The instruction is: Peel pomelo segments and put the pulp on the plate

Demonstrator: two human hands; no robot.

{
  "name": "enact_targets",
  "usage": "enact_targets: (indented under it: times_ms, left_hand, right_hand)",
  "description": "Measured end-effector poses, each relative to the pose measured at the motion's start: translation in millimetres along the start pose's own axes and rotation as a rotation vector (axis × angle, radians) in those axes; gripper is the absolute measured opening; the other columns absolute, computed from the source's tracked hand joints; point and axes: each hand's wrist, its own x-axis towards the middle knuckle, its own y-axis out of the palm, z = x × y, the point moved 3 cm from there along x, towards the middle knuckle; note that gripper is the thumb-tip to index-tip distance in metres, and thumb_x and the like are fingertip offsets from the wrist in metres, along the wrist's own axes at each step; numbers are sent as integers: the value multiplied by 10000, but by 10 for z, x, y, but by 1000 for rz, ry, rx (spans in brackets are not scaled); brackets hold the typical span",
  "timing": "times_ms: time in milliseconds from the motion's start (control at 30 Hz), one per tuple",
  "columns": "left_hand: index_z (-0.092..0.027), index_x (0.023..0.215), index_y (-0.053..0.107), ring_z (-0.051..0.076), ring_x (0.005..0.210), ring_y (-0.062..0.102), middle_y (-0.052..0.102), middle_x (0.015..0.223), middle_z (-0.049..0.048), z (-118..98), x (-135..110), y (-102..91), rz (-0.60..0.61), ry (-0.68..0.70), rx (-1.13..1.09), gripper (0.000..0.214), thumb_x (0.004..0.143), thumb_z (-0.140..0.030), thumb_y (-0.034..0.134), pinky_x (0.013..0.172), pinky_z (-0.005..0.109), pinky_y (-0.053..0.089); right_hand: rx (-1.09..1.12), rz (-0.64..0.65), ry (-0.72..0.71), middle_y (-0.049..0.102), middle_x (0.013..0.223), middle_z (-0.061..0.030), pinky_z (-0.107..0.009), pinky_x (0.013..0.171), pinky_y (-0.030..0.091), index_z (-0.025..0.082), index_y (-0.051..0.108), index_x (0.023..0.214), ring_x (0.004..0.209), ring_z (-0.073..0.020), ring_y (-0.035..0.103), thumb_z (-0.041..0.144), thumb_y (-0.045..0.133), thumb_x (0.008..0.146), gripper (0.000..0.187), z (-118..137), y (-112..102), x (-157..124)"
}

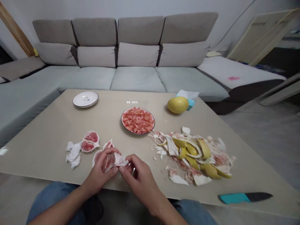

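My left hand (103, 172) is closed around a pomelo segment (111, 160) with red flesh and white membrane, held over the table's near edge. The thumb and fingers of my right hand (136, 173) pinch the membrane at the segment's right end. Just behind my left hand lie more pomelo pieces (108, 144), partly hidden by the fingers. Further left sits a cut pomelo chunk (90, 141) showing red flesh, beside a crumpled white tissue (73, 154). Peeled red pomelo flesh (138, 120) fills a dark-rimmed plate (123, 125) beyond my hands.
Yellow rinds and torn membrane form a peel heap (194, 153) on the right. A knife (245, 197) with a teal handle lies at the near right edge. A whole pomelo (177, 105) stands by a tissue pack (191, 103). A white plate (85, 99) is far left; a sofa (136, 78) lies beyond.
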Motion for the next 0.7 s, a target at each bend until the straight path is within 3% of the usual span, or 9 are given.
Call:
enact_targets:
  times_ms: [100,233,300,400,500,600,700]
  left_hand:
    - [-247,1196,592,255,1037,547,590,1165,89,23,9,12,26,-24,-19,443,789,-352,731,940,330,427]
    - [-247,1228,597,285,1114,507,537,1275,120,34,22,15,88,-59,-98,573,750,-547,698,921,363,471]
    - [-257,1257,588,292,1077,548,542,1265,118,73,15,26,114,-169,-141,584,791,-608,607,871,386,509]
    - [-273,1265,574,232,828,628,633,996,55,160,-27,73,154,-392,-235,468,869,-522,565,727,360,550]
    - [-254,1218,579,178,693,610,609,790,7,178,-53,115,155,-434,-319,404,843,-371,672,598,285,536]
    - [-232,1184,582,189,726,630,621,893,53,120,-32,116,126,-351,-434,329,876,-332,636,567,287,530]
    - [-205,1173,585,226,778,655,634,992,102,58,8,105,140,-319,-574,328,905,-392,573,571,313,534]
  right_hand:
    - [-88,-45,-142,578,719,3,-230,610,376,196,556,770,654,-131,524,286,435,986,264,-13,31,-21]
    - [-243,-84,-340,573,703,-13,-243,603,363,196,542,754,642,-139,518,205,377,988,287,0,0,-25]
    - [-412,-96,-506,588,692,-31,-263,591,352,195,553,756,636,-156,517,176,375,970,279,31,-4,-34]
    - [-581,-99,-677,611,676,-49,-284,569,346,197,565,749,619,-177,514,161,370,960,290,54,11,-49]
    - [-484,-119,-596,600,679,-39,-270,585,384,204,555,767,629,-169,528,160,365,967,279,47,-21,-32]
    - [-365,-176,-389,582,695,-27,-252,603,414,211,538,771,636,-155,542,197,366,985,275,12,-133,18]
    - [-457,-219,-259,616,729,-40,-258,618,421,202,574,810,656,-166,580,234,379,985,264,-74,-313,91]
